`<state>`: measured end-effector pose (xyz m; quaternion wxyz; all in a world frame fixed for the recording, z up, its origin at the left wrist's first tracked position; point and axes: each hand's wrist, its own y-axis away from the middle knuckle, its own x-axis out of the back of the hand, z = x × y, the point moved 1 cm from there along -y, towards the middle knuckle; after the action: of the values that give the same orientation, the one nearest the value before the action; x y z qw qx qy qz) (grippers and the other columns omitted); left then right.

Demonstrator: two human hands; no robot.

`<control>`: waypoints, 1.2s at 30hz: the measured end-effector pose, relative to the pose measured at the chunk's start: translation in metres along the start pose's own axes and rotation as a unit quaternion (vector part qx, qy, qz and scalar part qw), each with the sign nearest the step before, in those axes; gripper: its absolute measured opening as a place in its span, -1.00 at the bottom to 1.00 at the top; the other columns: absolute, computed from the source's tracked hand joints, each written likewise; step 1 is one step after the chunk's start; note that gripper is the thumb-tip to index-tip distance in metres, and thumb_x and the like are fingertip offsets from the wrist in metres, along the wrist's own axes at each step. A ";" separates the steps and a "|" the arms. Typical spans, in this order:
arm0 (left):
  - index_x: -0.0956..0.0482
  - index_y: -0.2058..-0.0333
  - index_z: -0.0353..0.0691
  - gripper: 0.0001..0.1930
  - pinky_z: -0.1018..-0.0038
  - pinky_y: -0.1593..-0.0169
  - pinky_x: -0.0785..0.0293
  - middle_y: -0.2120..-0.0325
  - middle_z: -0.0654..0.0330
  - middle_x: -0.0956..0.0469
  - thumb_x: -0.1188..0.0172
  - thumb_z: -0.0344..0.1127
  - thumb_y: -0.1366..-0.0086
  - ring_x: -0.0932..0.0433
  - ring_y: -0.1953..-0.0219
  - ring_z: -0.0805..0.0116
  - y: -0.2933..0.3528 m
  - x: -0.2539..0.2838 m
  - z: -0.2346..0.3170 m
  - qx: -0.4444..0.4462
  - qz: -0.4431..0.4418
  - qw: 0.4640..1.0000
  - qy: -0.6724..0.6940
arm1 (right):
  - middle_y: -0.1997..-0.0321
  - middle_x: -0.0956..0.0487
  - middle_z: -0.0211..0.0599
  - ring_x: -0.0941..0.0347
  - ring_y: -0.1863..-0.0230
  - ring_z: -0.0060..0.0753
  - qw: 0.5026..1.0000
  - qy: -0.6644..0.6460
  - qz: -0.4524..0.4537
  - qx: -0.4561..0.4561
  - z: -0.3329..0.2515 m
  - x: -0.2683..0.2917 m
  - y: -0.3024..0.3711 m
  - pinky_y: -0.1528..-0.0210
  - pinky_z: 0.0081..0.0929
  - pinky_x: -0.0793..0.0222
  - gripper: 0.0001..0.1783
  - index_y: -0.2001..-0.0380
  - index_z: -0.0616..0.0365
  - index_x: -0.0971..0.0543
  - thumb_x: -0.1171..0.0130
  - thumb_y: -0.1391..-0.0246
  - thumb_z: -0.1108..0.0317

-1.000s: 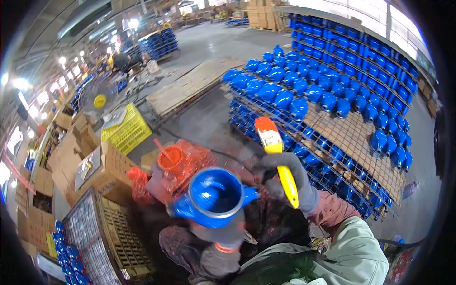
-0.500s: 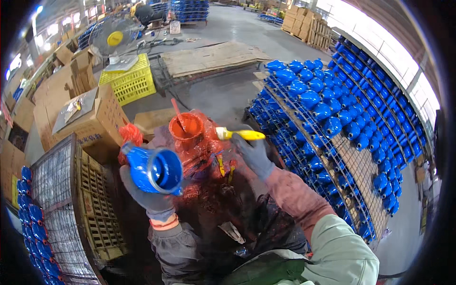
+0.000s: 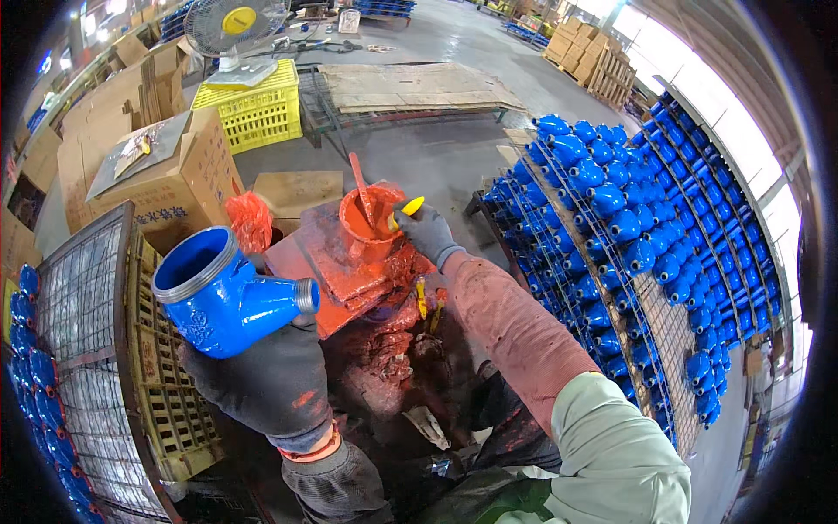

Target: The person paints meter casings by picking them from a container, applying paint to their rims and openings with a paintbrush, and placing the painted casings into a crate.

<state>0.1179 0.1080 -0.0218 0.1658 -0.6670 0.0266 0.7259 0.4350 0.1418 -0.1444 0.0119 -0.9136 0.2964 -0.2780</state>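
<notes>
A glossy blue water meter body (image 3: 214, 306), with a threaded round mouth and a threaded side spout, is held up at the left. Beneath it my gloved left hand (image 3: 262, 371) is closed around its underside; the fingertips are hidden. My gloved right hand (image 3: 428, 236) grips a paintbrush (image 3: 412, 207) by its yellow handle, at the right rim of a paint-covered red pot (image 3: 362, 249). The brush's bristles are out of sight at the pot. A red-coated stick (image 3: 360, 188) leans in the pot. Below it, two yellow-handled brushes (image 3: 422, 299) lie on the red-smeared stand.
To the right, wire-mesh racks (image 3: 646, 349) carry rows of blue meter bodies (image 3: 624, 223). On the left are a cardboard box (image 3: 205, 192), a wire cage (image 3: 83, 306) and a yellowish plastic crate (image 3: 170, 375). Behind stand a yellow crate (image 3: 257, 113) with a fan (image 3: 236, 26) and a cardboard-topped low table (image 3: 419, 87).
My right hand has brought the brush left to the pot. My left hand has moved left and turned the meter body, so its mouth now faces up and its spout points right.
</notes>
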 end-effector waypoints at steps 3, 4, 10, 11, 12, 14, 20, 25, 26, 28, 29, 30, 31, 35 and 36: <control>-0.14 -0.27 -0.05 -0.25 -0.15 -0.08 -0.32 -0.22 0.11 -0.24 -0.14 0.14 -0.20 -0.31 -0.17 -0.01 0.000 -0.003 -0.005 0.005 -0.022 0.998 0.057 | 0.39 -0.60 -0.41 -0.48 0.37 -0.54 0.980 -0.187 0.049 -0.049 0.025 0.022 -0.005 0.32 -0.50 -0.39 -0.68 0.26 0.24 -0.60 -0.23 -0.10 0.17; -0.14 -0.27 -0.05 -0.25 -0.15 -0.08 -0.32 -0.22 0.11 -0.24 -0.14 0.14 -0.20 -0.31 -0.17 -0.01 0.001 -0.002 -0.002 -0.001 -0.020 0.999 0.050 | 0.39 -0.60 -0.41 -0.48 0.37 -0.54 0.979 -0.193 0.042 -0.050 0.020 0.023 0.000 0.32 -0.50 -0.39 -0.68 0.26 0.24 -0.60 -0.23 -0.10 0.17; -0.05 -0.31 -0.05 -0.22 -0.32 -0.11 -0.25 -0.26 0.04 -0.16 -0.14 0.13 -0.23 -0.23 -0.22 -0.13 0.008 -0.010 -0.021 0.077 -0.071 0.965 0.239 | 0.50 -0.59 -0.43 -0.45 0.61 -0.63 0.949 -0.284 0.119 -0.069 0.033 0.055 0.025 0.61 -0.63 -0.38 -0.73 0.29 0.14 -0.64 -0.22 -0.14 0.15; -0.06 -0.30 -0.07 -0.23 -0.24 -0.14 -0.26 -0.23 0.04 -0.20 -0.10 0.15 -0.25 -0.26 -0.19 -0.09 0.008 -0.009 -0.026 0.083 -0.091 0.979 0.159 | 0.49 -0.59 -0.41 -0.48 0.58 -0.60 0.951 -0.286 0.095 -0.074 0.038 0.064 0.030 0.59 -0.62 -0.39 -0.73 0.24 0.14 -0.63 -0.19 -0.16 0.16; -0.07 -0.29 -0.10 -0.24 -0.15 -0.17 -0.27 -0.20 0.04 -0.24 -0.05 0.18 -0.27 -0.29 -0.15 -0.05 0.009 -0.004 -0.029 0.087 -0.109 0.988 0.073 | 0.49 -0.59 -0.41 -0.48 0.58 -0.60 0.949 -0.291 0.095 -0.075 0.035 0.066 0.036 0.59 -0.62 -0.39 -0.73 0.24 0.14 -0.63 -0.19 -0.16 0.16; -0.05 -0.30 -0.13 -0.21 -0.16 -0.15 -0.30 -0.21 0.00 -0.23 -0.09 0.18 -0.25 -0.32 -0.15 -0.04 0.013 0.001 -0.033 0.079 -0.081 0.992 0.061 | 0.43 -0.60 -0.38 -0.51 0.54 -0.55 0.943 -0.296 0.091 -0.121 0.022 0.062 0.048 0.57 -0.60 -0.42 -0.71 0.19 0.14 -0.60 -0.20 -0.16 0.16; 0.09 -0.31 -0.27 0.03 0.12 -0.18 -0.32 -0.28 -0.02 -0.04 -0.34 0.10 -0.07 -0.18 -0.26 0.09 0.037 0.014 -0.072 -0.061 -0.045 0.879 -0.470 | 0.23 -0.58 -0.25 -0.54 0.39 -0.45 0.845 -0.512 0.053 -0.143 -0.050 0.088 0.094 0.46 -0.54 -0.45 -0.55 0.04 0.14 -0.47 0.00 -0.25 -0.01; -0.05 -0.22 -0.26 0.16 0.20 -0.12 -0.35 -0.16 -0.04 -0.16 -0.63 -0.15 0.32 -0.30 -0.13 0.09 0.048 0.001 -0.090 -0.121 -0.197 0.696 -0.680 | 0.27 -0.53 -0.22 -0.42 0.45 -0.46 0.932 -0.348 0.096 0.030 -0.107 0.139 0.120 0.47 -0.60 -0.33 -0.54 0.08 0.15 -0.44 0.11 -0.30 -0.04; -0.05 -0.22 -0.26 0.16 0.20 -0.12 -0.35 -0.16 -0.04 -0.16 -0.63 -0.15 0.32 -0.30 -0.13 0.09 0.049 -0.003 -0.095 -0.110 -0.200 0.700 -0.677 | 0.36 -0.50 -0.19 -0.37 0.50 -0.46 0.953 -0.249 0.166 0.036 -0.115 0.147 0.136 0.51 -0.58 -0.28 -0.54 0.11 0.20 -0.42 0.12 -0.30 -0.02; -0.12 -0.19 -0.28 0.09 0.14 -0.05 -0.42 -0.09 -0.14 -0.27 -0.62 -0.14 0.30 -0.40 -0.04 -0.02 0.053 -0.013 -0.102 -0.176 -0.259 0.583 -0.749 | 0.46 -0.45 -0.19 -0.32 0.57 -0.42 0.902 -0.360 0.186 0.152 -0.143 0.155 0.151 0.57 -0.54 -0.25 -0.52 0.20 0.25 -0.40 0.12 -0.28 -0.04; -0.18 -0.17 -0.25 0.06 0.09 -0.01 -0.46 -0.03 -0.23 -0.34 -0.62 -0.13 0.30 -0.46 0.02 -0.13 0.048 -0.014 -0.106 -0.183 -0.273 0.586 -0.741 | 0.49 -0.42 -0.20 -0.33 0.59 -0.40 0.903 -0.310 0.206 0.217 -0.143 0.158 0.155 0.57 -0.52 -0.29 -0.52 0.26 0.24 -0.39 0.10 -0.27 -0.05; -0.18 -0.17 -0.25 0.06 0.09 -0.01 -0.46 -0.03 -0.23 -0.34 -0.62 -0.13 0.30 -0.46 0.02 -0.13 0.049 -0.012 -0.109 -0.176 -0.277 0.587 -0.740 | 0.52 -0.39 -0.21 -0.33 0.60 -0.39 0.897 -0.258 0.222 0.281 -0.143 0.161 0.159 0.57 -0.49 -0.33 -0.52 0.32 0.24 -0.38 0.07 -0.25 -0.05; -0.18 -0.18 -0.21 0.06 0.07 0.00 -0.47 -0.04 -0.27 -0.32 -0.62 -0.12 0.30 -0.45 0.01 -0.15 0.050 -0.008 -0.111 -0.180 -0.278 0.594 -0.734 | 0.57 -0.36 -0.24 -0.35 0.61 -0.38 0.877 -0.251 0.286 0.293 -0.147 0.156 0.160 0.62 -0.47 -0.34 -0.58 0.40 0.22 -0.37 0.04 -0.23 0.01; -0.15 -0.22 -0.06 0.03 0.05 -0.03 -0.44 -0.11 -0.25 -0.26 -0.58 -0.11 0.23 -0.41 -0.05 -0.15 0.051 0.000 -0.114 -0.153 -0.295 0.594 -0.732 | 0.57 -0.45 -0.24 -0.39 0.64 -0.34 0.880 -0.175 0.300 0.324 -0.145 0.165 0.159 0.65 -0.50 -0.40 -0.62 0.51 0.20 -0.40 -0.09 -0.13 0.08; -0.11 -0.23 -0.04 0.05 0.04 -0.05 -0.42 -0.15 -0.20 -0.23 -0.58 -0.17 0.23 -0.38 -0.08 -0.10 0.050 -0.001 -0.114 -0.131 -0.316 0.583 -0.737 | 0.55 -0.48 -0.22 -0.42 0.62 -0.32 0.885 -0.165 0.295 0.319 -0.141 0.167 0.161 0.63 -0.49 -0.44 -0.63 0.52 0.21 -0.43 -0.12 -0.10 0.10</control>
<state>0.2135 0.0309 -0.0426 0.2588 0.1159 -0.4124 0.8658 0.3879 -0.0617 0.0284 0.4332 -0.7638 0.4408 -0.1861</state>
